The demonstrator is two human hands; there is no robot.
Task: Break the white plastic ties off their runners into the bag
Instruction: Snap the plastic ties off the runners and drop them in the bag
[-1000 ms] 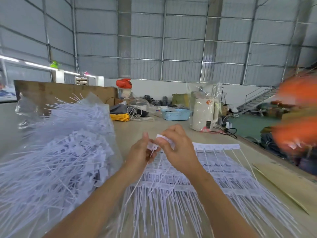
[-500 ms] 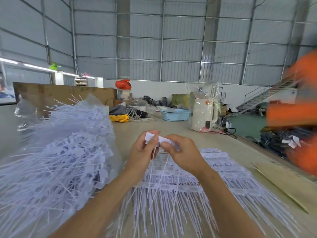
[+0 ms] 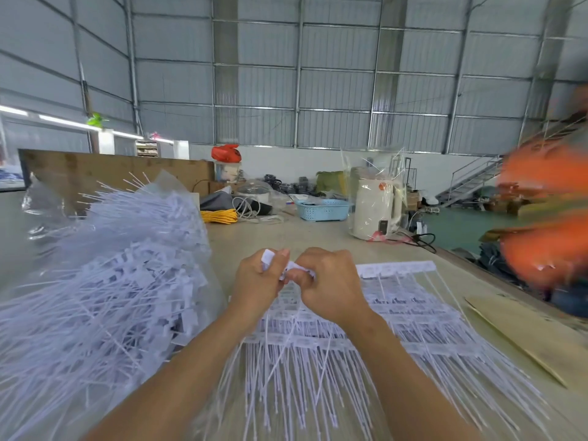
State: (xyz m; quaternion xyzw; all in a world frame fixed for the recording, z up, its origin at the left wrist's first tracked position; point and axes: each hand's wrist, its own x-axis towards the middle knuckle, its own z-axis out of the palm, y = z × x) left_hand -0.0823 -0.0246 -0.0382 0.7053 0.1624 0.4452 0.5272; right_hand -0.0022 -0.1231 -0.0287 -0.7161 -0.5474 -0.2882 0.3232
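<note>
The left hand (image 3: 259,281) and right hand (image 3: 329,286) meet knuckle to knuckle above the table, fingers curled, each pinching part of one small white plastic strip of ties (image 3: 294,269); a white tab sticks up past the left thumb, and thin white tails hang down from the strip between the wrists. Directly beneath the hands lies the flat spread of white plastic ties still on their runners (image 3: 397,316), rows overlapping, tails pointing toward the person. Just left of that spread, touching its edge, stands the clear plastic bag (image 3: 105,281), heaped full of loose white ties. On the right of the spread a flat sheet of brown cardboard (image 3: 521,332) lies on the beige tabletop (image 3: 286,233). Beyond the spread, at the table's far end, stand a white appliance wrapped in clear film (image 3: 374,208), a light-blue plastic basket (image 3: 323,209) and a coil of yellow cable (image 3: 219,216). At the spread's far right, a blurred orange shape (image 3: 544,218) fills the frame edge.
</note>
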